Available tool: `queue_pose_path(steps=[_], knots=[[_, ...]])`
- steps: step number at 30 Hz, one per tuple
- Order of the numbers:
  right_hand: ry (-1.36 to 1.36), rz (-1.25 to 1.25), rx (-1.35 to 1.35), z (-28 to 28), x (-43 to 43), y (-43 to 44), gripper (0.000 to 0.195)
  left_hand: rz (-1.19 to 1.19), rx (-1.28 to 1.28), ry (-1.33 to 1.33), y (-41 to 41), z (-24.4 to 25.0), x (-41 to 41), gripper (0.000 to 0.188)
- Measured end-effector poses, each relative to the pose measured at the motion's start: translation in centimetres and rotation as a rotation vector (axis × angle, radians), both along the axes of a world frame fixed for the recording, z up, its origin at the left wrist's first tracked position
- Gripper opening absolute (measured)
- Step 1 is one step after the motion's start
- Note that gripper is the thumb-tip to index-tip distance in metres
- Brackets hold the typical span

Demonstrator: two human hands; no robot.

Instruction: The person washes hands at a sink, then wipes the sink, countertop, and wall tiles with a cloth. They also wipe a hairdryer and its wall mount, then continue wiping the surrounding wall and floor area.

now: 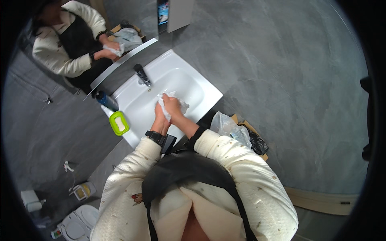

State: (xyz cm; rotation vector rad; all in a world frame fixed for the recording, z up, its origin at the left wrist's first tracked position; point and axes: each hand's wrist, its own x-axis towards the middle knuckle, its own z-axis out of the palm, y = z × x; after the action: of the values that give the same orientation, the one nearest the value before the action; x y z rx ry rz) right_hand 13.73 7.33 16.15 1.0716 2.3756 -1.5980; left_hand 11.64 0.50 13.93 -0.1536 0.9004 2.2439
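Observation:
Over the white washbasin (pixel 197 67), my two hands are close together around a crumpled white tissue or thin cloth (pixel 182 104). My left hand (pixel 161 116) lies under and beside it, with a black watch on the wrist. Against it from the right, my right hand (pixel 173 107) presses the white material, its fingers curled. Some of the material hangs out past the fingers on the right, above the bowl. A black tap (pixel 142 74) stands at the basin's back edge; no water stream can be made out. The palms are hidden.
A green soap dish (pixel 119 123) with a pale bar and a blue bottle (pixel 107 101) stand at the basin's left end. A mirror (pixel 129 58) rises behind. Right of the basin is a cardboard box (pixel 261 153) with plastic bags (pixel 224 125). A toilet (pixel 75 224) stands lower left.

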Motion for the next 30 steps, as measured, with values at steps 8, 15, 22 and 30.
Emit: queue_pose_path(steps=[8,15,22,30], knots=[[0.567,-0.256,-0.51,4.6,7.2,3.5,0.06,-0.294,-0.244,0.474,2.1,0.4,-1.0,0.046],[0.564,-0.273,-0.132,5.0,9.2,5.0,0.064,-0.852,-0.794,1.469,8.4,7.0,4.0,0.061],[0.135,-0.026,1.485,17.9,19.9,14.5,0.042,-0.522,-0.275,1.084,8.0,7.4,0.7,0.056],[-0.45,-0.724,2.258,36.1,26.5,28.9,0.061,-0.379,-0.484,0.419,-0.5,5.1,-2.6,0.034]])
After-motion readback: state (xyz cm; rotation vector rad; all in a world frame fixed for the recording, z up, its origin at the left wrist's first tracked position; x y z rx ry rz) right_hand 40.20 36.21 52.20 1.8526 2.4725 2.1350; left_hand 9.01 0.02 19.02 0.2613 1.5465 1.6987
